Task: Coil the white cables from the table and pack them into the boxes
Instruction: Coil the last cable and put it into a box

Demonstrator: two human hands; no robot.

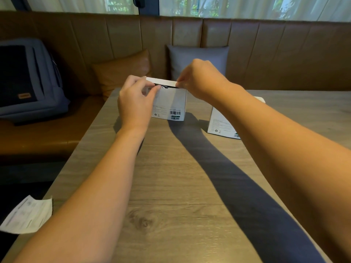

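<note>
A white box (171,103) with a barcode label stands upright on the wooden table (171,186), far from me at the centre. Its top flap (163,82) is nearly level over a dark gap, where a bit of white cable shows. My left hand (135,99) pinches the flap's left end and covers the box's left side. At the flap's right corner, my right hand (197,78) pinches it with curled fingers. A second white box (220,122) stands to the right, partly hidden behind my right forearm.
A printed paper sheet (26,215) hangs over the table's near left edge. A brown bench runs behind the table with an orange cushion (123,73), a grey cushion (197,57) and a dark blue backpack (28,78) at the left.
</note>
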